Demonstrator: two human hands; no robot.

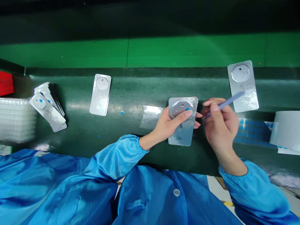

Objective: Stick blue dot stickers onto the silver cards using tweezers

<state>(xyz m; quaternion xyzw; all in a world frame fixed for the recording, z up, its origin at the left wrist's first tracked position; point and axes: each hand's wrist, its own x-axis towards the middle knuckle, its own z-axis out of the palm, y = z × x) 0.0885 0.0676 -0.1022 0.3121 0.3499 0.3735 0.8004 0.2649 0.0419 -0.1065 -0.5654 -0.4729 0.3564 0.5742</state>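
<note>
My left hand (170, 122) grips a silver phone back cover (181, 132), thumb on its face beside the octagonal camera area. One blue dot shows there, close to the thumb tip. Just right of the cover, my right hand (221, 125) pinches a slim purple-grey stick tool (231, 99), whose upper end points up and right. The tool's lower end lies near my fingertips, apart from the cover. Beyond my right hand rests another silver cover (246, 90). Under my left wrist side, a clear film piece (151, 115) lies on the dark green bench.
On the left are a single-looking silver cover (100, 95), a fanned pile of covers (49, 109), stacked clear plastic trays (17, 120) and a red object (6, 83). A sheet of blue dots (253, 131) runs to a white roll (287, 129) at right. A loose blue dot (122, 112) lies mid-bench.
</note>
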